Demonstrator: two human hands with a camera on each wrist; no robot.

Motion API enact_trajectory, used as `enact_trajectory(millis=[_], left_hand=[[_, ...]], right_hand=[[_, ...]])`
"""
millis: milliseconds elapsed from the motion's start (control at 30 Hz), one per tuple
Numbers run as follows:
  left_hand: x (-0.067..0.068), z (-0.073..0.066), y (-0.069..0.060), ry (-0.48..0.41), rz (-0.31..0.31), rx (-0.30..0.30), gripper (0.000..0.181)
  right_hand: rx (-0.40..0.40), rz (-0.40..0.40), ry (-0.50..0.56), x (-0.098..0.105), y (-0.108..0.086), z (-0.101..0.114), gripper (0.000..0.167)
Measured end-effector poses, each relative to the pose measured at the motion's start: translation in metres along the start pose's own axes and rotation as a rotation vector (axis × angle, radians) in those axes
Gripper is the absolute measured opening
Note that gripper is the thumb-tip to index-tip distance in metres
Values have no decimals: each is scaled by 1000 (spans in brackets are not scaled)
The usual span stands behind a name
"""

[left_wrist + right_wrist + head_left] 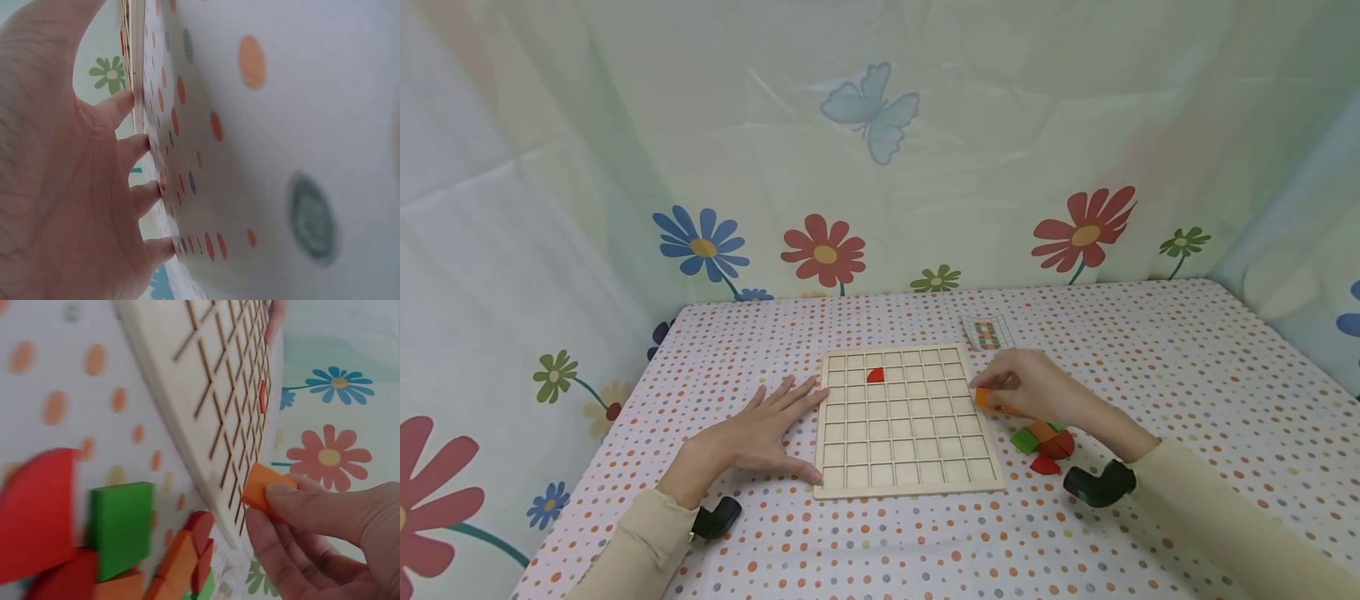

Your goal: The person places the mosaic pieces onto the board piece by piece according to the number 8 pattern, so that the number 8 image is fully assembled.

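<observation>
A wooden grid board (910,421) lies flat on the dotted cloth, with one red quarter-round block (876,376) in a cell of its second row. My left hand (767,432) rests along the board's left edge, fingers spread and thumb near the lower corner. Between thumb and fingers, my right hand (1033,385) pinches an orange block (265,490) at the board's right edge. Below that hand sits a small pile of blocks: a green one (124,528), orange ones (1042,431) and red ones (1057,445).
Behind the board's right corner lies a printed pattern card (988,332) with a small coloured design. A red block (1045,465) sits at the near side of the pile. A flowered curtain (880,208) hangs behind the table.
</observation>
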State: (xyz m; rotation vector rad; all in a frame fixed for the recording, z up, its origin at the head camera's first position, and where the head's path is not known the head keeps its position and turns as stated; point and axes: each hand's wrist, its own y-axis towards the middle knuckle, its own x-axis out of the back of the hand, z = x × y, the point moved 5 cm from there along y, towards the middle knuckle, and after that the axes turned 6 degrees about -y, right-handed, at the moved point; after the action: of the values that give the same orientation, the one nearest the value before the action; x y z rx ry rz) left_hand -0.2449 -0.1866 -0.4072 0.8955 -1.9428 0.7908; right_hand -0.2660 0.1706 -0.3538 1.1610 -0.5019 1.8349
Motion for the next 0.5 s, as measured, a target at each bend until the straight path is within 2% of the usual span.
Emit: enact_trajectory(millis=[200,367,500], left_hand=[[0,0,2,2,1,8,118],[0,0,3,-5,11,11,118],[0,0,3,-6,13,15,118]], right_hand=[[40,-1,33,0,34,10,22],[81,-10,68,-9,60,15,20],[75,1,87,-19,80,16,19]])
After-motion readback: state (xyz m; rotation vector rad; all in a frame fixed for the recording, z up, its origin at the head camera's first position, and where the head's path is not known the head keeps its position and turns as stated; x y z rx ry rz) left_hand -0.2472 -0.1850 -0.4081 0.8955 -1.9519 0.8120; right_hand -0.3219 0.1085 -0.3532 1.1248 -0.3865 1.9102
